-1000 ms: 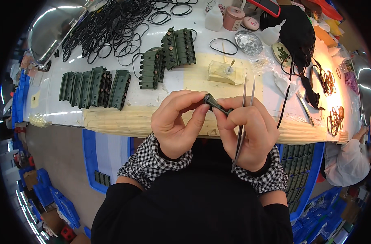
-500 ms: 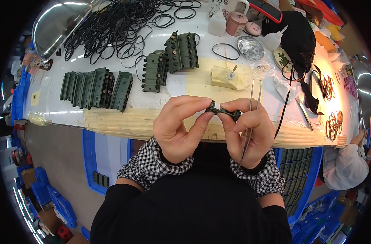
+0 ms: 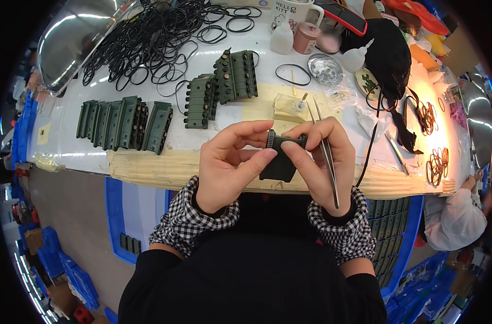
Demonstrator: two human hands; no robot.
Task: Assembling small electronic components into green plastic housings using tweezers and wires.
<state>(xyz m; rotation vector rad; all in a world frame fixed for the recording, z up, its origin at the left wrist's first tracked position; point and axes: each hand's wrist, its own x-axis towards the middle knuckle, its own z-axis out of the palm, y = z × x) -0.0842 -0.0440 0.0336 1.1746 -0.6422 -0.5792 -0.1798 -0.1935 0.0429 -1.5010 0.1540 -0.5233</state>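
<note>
Above the front edge of the table, my two hands hold one dark green plastic part (image 3: 279,167) with small dark round pieces along its upper edge. My left hand (image 3: 227,164) pinches its left end between thumb and fingers. At its right end, the thumb and forefinger of my right hand (image 3: 328,154) grip it. Metal tweezers (image 3: 329,167) also rest in my right hand, their tips pointing up and away. A small yellowish block (image 3: 289,110) with a short pin on top stands just beyond the part.
Similar green parts stand in a row (image 3: 116,124) at left and in a stack (image 3: 202,102) farther back. Black rubber bands (image 3: 138,48) lie heaped behind. Bottles, a mug (image 3: 294,13) and a lit area are at the right. Blue trays (image 3: 413,227) flank my body below table level.
The green part has turned from edge-on so its broad face now shows below my fingers. The tweezers have tilted with my right hand. The view has shifted slightly.
</note>
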